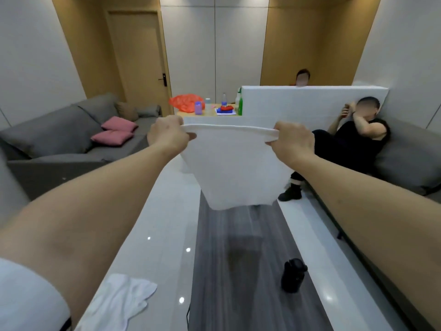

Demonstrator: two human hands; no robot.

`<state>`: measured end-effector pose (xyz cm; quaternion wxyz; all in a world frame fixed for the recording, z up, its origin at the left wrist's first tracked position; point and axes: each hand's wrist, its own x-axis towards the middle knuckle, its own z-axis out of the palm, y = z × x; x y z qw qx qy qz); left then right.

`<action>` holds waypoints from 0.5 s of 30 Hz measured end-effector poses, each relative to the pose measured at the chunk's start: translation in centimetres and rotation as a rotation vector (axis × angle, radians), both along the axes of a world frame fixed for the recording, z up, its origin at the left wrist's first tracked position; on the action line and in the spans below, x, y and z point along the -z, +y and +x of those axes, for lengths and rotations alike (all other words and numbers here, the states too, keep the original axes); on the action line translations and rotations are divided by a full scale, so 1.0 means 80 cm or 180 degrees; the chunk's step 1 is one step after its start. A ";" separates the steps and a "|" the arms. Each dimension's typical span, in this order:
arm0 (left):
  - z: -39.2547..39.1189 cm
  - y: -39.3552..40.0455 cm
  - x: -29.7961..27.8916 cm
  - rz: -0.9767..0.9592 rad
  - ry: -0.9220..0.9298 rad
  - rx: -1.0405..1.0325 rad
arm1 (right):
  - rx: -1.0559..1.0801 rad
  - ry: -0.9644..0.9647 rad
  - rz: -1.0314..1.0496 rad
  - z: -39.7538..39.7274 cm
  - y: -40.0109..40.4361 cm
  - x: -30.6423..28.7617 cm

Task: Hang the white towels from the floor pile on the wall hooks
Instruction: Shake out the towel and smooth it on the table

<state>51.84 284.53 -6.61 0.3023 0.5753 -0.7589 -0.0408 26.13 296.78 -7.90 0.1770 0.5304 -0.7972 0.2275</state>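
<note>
At arm's length, hands (229, 137) grip towel (231, 168)

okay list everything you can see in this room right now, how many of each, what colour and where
held towel: 1, white, stretched between both hands
floor towel: 1, white, crumpled, lower left
bottle: 1, black, on the grey floor strip
sofa: 1, grey, left
cushions: 2, pink, on sofa
plastic bag: 1, red, on far table
door: 1, tan, back left
seated person: 1, in black, right
left hand: grips towel's left corner
right hand: grips right corner
</note>
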 end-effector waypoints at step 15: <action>0.087 0.134 0.329 0.1859 -0.1035 0.0752 | -0.0094 -0.1154 0.2221 0.086 0.169 0.332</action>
